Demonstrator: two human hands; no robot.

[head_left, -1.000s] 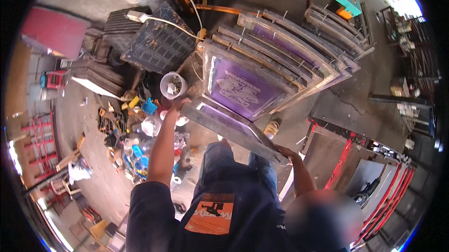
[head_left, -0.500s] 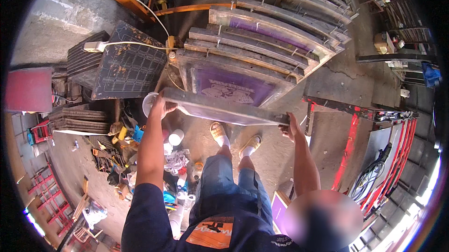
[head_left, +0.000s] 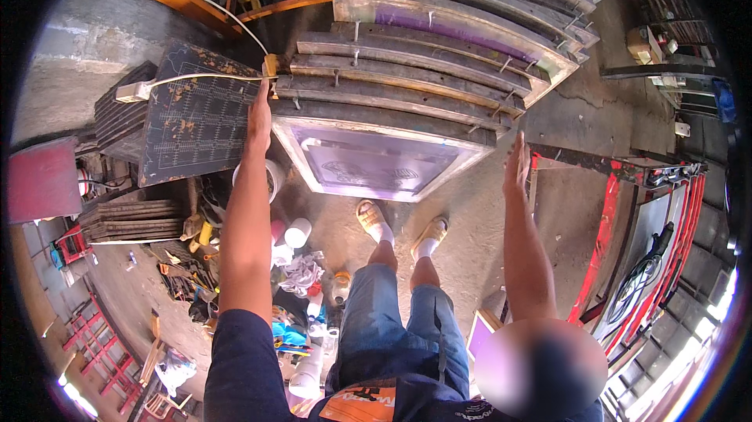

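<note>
A screen-printing frame with pale purple mesh and a dark printed design leans at the front of a row of similar frames. My left hand is by the row's left end, fingers stretched out along the frame edges; whether it touches them I cannot tell. Beyond its fingertips a white cable runs to a white socket block. At the opposite end, my right hand is held up with fingers straight, slightly apart from the front frame's right corner. Neither hand holds anything.
Dark gridded boards lean at the left. A white bucket stands behind my left forearm. Cloths, bottles and tools litter the floor beside my feet. A red-and-black metal rack stands to the right. Bolts stick up from the frames.
The frame that both hands held between them now rests against the row. Both hands have let go and moved forward and slightly outward along its ends.
</note>
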